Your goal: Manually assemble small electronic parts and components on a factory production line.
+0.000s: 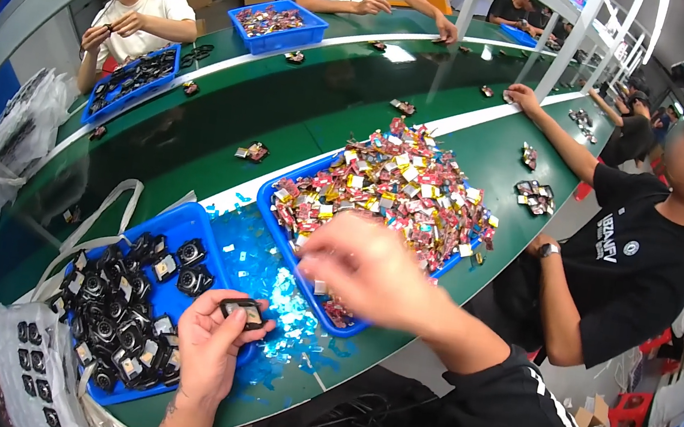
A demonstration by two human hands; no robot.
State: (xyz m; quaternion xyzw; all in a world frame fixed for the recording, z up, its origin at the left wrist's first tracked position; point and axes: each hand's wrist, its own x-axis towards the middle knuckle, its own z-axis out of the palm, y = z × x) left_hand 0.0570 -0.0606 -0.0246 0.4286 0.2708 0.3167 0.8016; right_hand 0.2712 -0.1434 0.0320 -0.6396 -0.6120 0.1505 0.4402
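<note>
In my left hand [211,343] a small black plastic housing [243,314] with a pale rectangular piece inside is pinched between thumb and fingers. My right hand [361,264] hovers at the near left side of a blue bin [274,205], its fingers curled and smeared by motion. Whether it holds anything is hidden by the blur. That bin is heaped with small red circuit boards [398,182] that carry yellow tape and silvery pieces. Left of my left hand, a second blue bin [200,225] holds many black housings [111,295] with round openings, some showing pale rectangles.
Blue film scraps [279,300] litter the green table [322,362] between the bins. A dark green conveyor belt [207,122] runs beyond, carrying scattered parts. At lower left lies a translucent tray [39,346] of black parts. A co-worker in black [621,259] sits right; others work across the belt.
</note>
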